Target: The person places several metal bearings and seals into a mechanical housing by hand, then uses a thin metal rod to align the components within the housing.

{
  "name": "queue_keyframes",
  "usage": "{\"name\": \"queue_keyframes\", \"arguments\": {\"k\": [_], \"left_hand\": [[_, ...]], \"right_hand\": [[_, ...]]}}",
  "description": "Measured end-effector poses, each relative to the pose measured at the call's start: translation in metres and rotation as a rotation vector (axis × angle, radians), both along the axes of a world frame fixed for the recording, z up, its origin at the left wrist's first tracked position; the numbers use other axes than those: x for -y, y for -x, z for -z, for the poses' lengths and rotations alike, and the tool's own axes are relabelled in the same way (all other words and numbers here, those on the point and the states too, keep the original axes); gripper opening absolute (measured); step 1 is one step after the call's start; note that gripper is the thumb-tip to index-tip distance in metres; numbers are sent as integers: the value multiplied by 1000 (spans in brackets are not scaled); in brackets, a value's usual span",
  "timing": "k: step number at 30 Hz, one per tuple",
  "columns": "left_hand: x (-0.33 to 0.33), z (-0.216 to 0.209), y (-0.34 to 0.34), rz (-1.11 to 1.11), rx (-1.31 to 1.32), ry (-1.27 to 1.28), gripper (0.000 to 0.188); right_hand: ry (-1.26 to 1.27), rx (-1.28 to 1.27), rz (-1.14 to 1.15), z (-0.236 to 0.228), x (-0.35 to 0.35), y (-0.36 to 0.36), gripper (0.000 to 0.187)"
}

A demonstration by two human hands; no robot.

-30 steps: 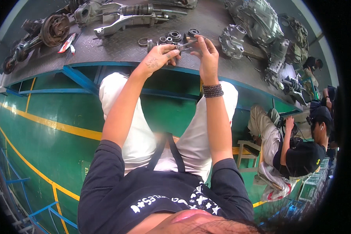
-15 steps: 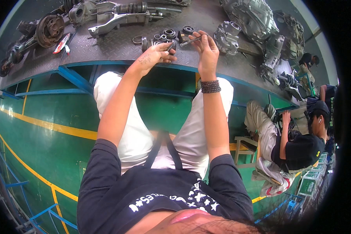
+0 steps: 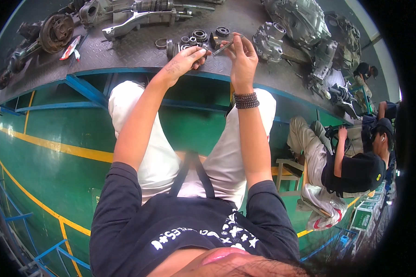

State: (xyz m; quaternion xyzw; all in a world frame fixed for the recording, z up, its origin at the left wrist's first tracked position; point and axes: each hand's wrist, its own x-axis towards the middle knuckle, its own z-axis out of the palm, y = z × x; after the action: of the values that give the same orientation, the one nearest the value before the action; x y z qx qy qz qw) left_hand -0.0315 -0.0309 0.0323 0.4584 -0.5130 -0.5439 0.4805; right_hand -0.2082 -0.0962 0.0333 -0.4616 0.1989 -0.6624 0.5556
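My right hand (image 3: 244, 57) pinches a slim metal rod (image 3: 223, 48), which slants down and left toward my other hand. Beside it, my left hand (image 3: 186, 62) is closed, thumb against the curled fingers. A small dark piece seems to be at its fingertips, too small to name. Just past the left hand lie a ring gear (image 3: 199, 35), a dark toothed ring (image 3: 222, 31) and a thin metal ring (image 3: 161, 43) on the bench. A cylindrical gear part (image 3: 171, 48) stands against the left hand, partly hidden by it.
On the steel-topped bench (image 3: 120, 55) stand a long housing with a shaft (image 3: 145, 18), a rusty hub (image 3: 56, 33), a cast housing (image 3: 269, 42) and a large gearbox casing (image 3: 296, 18). A red-and-white packet (image 3: 71, 48) lies at left. A seated person (image 3: 356, 173) works at right.
My left hand's fingers have curled in more. My right hand has shifted slightly left and up, with the rod still in it. The view has moved a little.
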Motion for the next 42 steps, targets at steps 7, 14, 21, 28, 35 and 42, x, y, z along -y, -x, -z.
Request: {"name": "queue_keyframes", "arguments": {"k": [7,14,21,28,35,42], "left_hand": [[-1,1,1,20,203,107,35],[-4,1,5,-13,182,118,37],[-3,5,7,5,182,112,35],[-5,0,7,-2,145,100,34],[-5,2,6,-37,145,106,40],[-6,-4,6,-21,154,82,43]], "right_hand": [[1,17,-4,-6,-4,0,27],[83,11,-54,-4,-5,-6,26],[110,42,-67,-5,-5,-5,25],[97,53,-121,-4,-4,-5,24],[95,42,-139,-2,-2,-5,25],[104,-118,-153,-2,-1,-3,27]]}}
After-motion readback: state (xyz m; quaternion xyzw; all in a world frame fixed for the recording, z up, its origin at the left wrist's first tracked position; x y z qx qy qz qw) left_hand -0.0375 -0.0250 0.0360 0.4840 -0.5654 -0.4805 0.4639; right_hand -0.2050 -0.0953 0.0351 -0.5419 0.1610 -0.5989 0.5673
